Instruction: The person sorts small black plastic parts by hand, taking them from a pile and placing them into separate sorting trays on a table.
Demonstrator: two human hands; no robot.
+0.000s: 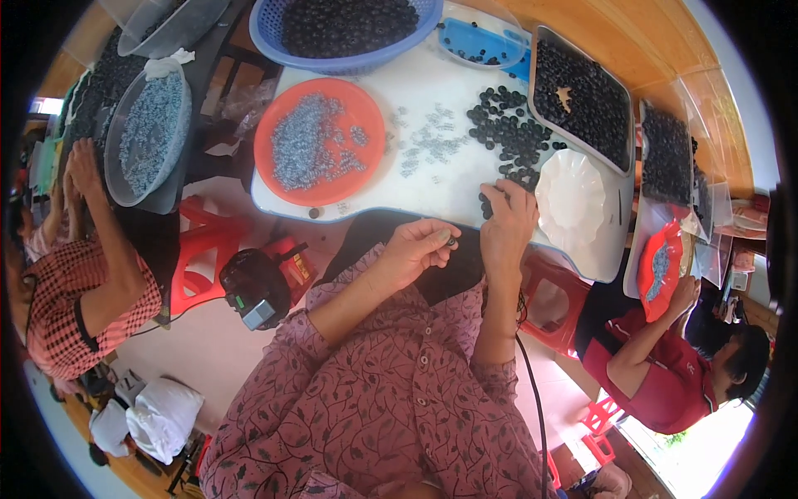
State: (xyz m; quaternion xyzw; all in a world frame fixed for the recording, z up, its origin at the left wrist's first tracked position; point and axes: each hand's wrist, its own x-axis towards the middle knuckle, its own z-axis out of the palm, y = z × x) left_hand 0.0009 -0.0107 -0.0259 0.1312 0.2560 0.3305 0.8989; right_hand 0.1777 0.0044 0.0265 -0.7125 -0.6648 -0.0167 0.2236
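Small dark piece (pixel 452 242) sits at frame centre, pinched in left hand (pixel 418 252). Right hand (pixel 509 218) bends over black pieces (pixel 507 125); cannot tell whether it grips one. White desk (pixel 399 187) fills upper centre; pink floor (pixel 170 356) lower left; co-workers (pixel 91 303) both sides.

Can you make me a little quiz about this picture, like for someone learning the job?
1. Pick one: which of the person's own grips is nearer the white wavy-edged plate?
a) left grip
b) right grip

2. True or false: the orange-red plate is to the right of the white wavy-edged plate.

3. Fill the gap: the loose pile on the table, just beyond the right grip, is made of small ____ pieces.

Key:
1. b
2. False; it is to the left.
3. black
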